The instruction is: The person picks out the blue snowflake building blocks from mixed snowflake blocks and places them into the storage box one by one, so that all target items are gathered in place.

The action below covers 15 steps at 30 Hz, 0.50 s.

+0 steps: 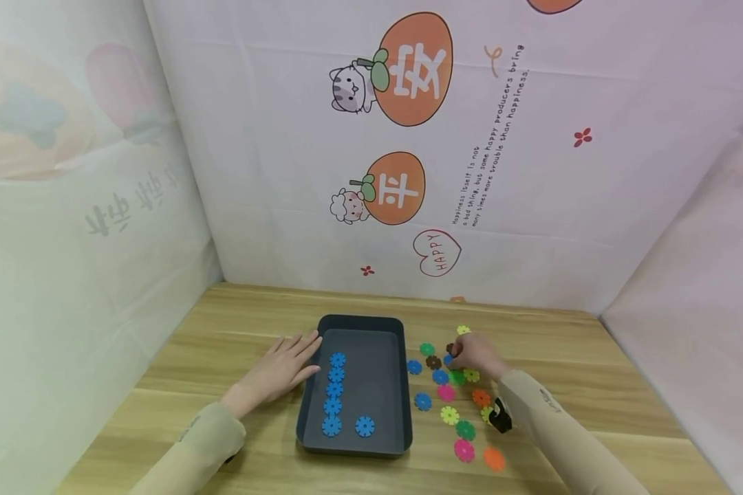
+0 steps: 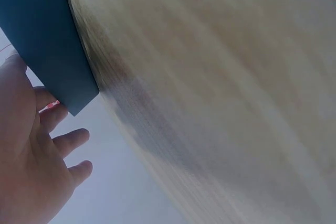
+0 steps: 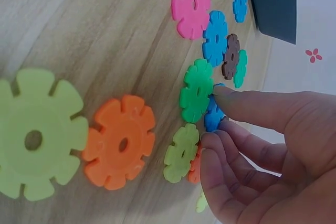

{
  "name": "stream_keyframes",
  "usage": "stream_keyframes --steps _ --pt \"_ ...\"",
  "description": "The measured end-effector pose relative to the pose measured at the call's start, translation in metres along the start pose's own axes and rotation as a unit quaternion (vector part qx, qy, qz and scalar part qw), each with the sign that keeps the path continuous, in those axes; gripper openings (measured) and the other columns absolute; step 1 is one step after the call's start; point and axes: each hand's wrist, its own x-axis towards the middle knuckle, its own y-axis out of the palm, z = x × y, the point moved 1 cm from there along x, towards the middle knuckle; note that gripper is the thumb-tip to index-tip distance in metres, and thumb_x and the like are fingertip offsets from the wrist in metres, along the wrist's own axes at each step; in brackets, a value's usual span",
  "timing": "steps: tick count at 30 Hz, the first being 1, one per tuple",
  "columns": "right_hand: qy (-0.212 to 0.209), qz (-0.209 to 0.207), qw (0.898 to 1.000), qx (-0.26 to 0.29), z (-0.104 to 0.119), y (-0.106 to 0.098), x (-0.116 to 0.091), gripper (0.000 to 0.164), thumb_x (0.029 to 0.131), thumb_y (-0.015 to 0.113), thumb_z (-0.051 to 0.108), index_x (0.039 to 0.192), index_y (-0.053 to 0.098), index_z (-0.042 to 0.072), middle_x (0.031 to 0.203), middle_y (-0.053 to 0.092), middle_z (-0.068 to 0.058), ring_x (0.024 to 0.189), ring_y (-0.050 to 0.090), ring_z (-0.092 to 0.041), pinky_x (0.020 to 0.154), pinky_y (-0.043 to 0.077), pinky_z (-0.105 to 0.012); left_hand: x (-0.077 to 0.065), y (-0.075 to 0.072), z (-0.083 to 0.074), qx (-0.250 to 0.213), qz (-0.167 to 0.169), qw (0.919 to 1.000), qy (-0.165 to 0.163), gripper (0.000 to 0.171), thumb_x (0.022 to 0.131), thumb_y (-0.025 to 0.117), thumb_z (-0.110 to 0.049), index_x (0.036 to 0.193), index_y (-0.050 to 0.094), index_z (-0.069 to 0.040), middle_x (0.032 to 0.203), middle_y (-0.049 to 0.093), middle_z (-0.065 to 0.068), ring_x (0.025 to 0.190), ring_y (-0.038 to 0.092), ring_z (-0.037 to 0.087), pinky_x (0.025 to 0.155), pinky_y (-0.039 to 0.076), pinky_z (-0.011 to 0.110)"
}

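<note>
Six blue discs [image 1: 334, 390] lie in one tray [image 1: 378, 385].

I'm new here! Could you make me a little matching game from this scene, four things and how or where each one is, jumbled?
Column one:
1. Left hand
2. Right hand
3. Tray
4. Row of blue discs

Column two:
A. Five in a line, notched round the edges
B. Dark grey, with a rim all round
C. Fingers spread, at the left edge of a container
D. Thumb and fingers at a loose blue disc

Pairs: 1-C, 2-D, 3-B, 4-A
</note>
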Motion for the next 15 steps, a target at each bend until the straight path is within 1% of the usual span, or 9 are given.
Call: stream_keyframes --steps 5,11,15 --pt "0.004 0.001 1.0 -0.002 0.0003 0.0 0.0006 0.019 0.077 0.081 0.007 0.08 0.063 0.001 0.078 0.061 -0.006 0.069 0.052 -0.017 0.061 0.045 -0.028 0.0002 -0.0007 -0.0001 0.0 0.002 1.0 0.0 0.062 0.105 0.042 -0.046 0.156 0.033 -0.01 0.163 0.031 0.011 0.147 0.034 0.04 0.119 0.026 0.062" --pt "0.007 0.003 1.0 0.009 0.001 0.0 0.0002 0.024 0.076 0.081 0.006 0.082 0.058 0.002 0.077 0.056 -0.006 0.07 0.05 -0.018 0.06 0.042 -0.027 0.0001 -0.0014 -0.0004 0.001 0.005 1.0 -0.001 0.062 0.105 0.042 -0.045 0.156 0.034 -0.01 0.163 0.032 0.011 0.147 0.034 0.04 0.119 0.026 0.062" --pt "0.007 0.002 1.0 0.025 0.0002 -0.0006 0.0009 0.023 0.076 0.08 0.003 0.084 0.058 0.001 0.079 0.058 -0.007 0.071 0.051 -0.018 0.061 0.044 -0.027 -0.0004 -0.0013 -0.0003 0.002 0.004 1.0 -0.004 0.062 0.105 0.043 -0.045 0.156 0.034 -0.01 0.163 0.032 0.011 0.147 0.034 0.04 0.119 0.026 0.062"
